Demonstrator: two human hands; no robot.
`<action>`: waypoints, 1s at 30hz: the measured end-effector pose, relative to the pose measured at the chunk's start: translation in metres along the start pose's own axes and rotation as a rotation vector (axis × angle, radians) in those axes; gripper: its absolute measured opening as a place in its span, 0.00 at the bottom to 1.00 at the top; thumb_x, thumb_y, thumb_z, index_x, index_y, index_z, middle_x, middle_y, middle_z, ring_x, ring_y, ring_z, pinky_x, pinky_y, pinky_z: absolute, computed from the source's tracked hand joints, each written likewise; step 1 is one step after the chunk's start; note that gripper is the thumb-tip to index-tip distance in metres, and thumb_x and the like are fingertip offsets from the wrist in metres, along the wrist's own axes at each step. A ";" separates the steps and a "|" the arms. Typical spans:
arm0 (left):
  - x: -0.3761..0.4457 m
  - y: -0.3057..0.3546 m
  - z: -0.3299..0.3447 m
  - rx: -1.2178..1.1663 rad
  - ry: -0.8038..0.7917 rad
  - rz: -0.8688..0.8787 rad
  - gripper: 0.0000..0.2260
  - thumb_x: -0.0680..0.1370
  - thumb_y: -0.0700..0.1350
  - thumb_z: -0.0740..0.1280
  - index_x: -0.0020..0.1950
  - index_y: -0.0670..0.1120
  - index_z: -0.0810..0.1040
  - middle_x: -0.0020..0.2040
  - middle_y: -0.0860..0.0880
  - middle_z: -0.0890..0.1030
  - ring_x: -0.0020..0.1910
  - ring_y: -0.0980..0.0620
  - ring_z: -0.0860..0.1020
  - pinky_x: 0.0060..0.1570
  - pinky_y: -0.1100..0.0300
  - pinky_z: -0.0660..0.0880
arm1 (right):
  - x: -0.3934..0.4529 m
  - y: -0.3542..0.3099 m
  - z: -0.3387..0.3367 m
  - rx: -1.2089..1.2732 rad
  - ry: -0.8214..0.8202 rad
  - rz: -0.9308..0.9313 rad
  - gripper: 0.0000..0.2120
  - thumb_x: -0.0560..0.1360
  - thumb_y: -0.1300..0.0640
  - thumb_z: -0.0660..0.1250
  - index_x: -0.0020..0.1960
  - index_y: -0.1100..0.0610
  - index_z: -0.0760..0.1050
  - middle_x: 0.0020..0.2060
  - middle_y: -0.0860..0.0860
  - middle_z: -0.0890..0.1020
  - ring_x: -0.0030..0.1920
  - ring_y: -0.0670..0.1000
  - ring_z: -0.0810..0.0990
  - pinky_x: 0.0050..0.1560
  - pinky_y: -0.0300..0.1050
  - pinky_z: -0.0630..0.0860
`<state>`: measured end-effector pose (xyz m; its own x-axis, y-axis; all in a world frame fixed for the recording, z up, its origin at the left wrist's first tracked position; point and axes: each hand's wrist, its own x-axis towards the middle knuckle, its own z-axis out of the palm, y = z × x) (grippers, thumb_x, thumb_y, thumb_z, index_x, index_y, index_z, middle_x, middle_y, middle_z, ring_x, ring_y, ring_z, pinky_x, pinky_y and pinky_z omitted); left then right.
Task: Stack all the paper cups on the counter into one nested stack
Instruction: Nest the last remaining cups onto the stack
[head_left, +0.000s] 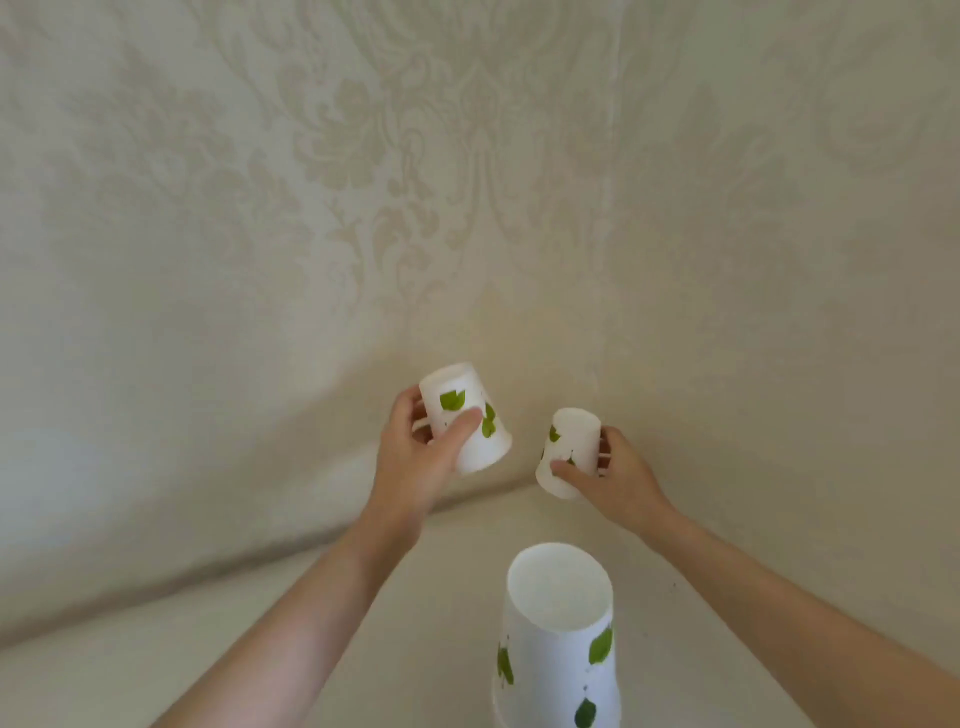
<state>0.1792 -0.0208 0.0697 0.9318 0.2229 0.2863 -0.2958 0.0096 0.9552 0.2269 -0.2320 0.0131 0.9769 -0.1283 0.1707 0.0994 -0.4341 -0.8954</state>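
My left hand (415, 457) grips a white paper cup with green leaf prints (467, 421), held upside down and tilted, above the far part of the counter. My right hand (618, 478) grips a second such cup (569, 447), also inverted, a little lower and to the right. The two held cups are apart, with a gap between them. Near the bottom edge stands a third inverted cup (558, 639), its recessed base facing up; a second rim shows at its foot, so it may sit on another cup.
The pale counter (441, 597) narrows into a corner between two walls covered in cream damask wallpaper (363, 182). The walls stand close behind both held cups.
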 end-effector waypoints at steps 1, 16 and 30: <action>-0.009 0.026 -0.003 -0.058 -0.078 0.046 0.21 0.70 0.46 0.75 0.62 0.51 0.75 0.54 0.52 0.83 0.47 0.58 0.83 0.39 0.67 0.77 | -0.006 -0.012 -0.012 0.026 0.012 -0.011 0.28 0.69 0.50 0.76 0.64 0.55 0.71 0.54 0.49 0.79 0.50 0.50 0.81 0.51 0.45 0.77; -0.148 0.073 -0.024 0.062 -0.517 0.088 0.25 0.65 0.46 0.77 0.60 0.51 0.75 0.54 0.54 0.83 0.54 0.53 0.82 0.50 0.60 0.78 | -0.151 -0.147 -0.108 0.184 -0.107 -0.268 0.22 0.73 0.45 0.70 0.63 0.54 0.77 0.55 0.47 0.84 0.54 0.47 0.84 0.47 0.38 0.81; -0.160 0.031 -0.037 0.219 -0.560 -0.027 0.31 0.68 0.45 0.79 0.68 0.50 0.71 0.64 0.55 0.80 0.64 0.59 0.77 0.64 0.60 0.73 | -0.187 -0.113 -0.081 0.081 -0.233 -0.326 0.20 0.70 0.49 0.75 0.60 0.50 0.77 0.53 0.45 0.85 0.52 0.44 0.84 0.50 0.39 0.80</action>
<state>0.0130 -0.0207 0.0502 0.9250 -0.3226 0.2010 -0.2758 -0.2060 0.9389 0.0177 -0.2306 0.1159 0.9076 0.2133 0.3616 0.4163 -0.3456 -0.8410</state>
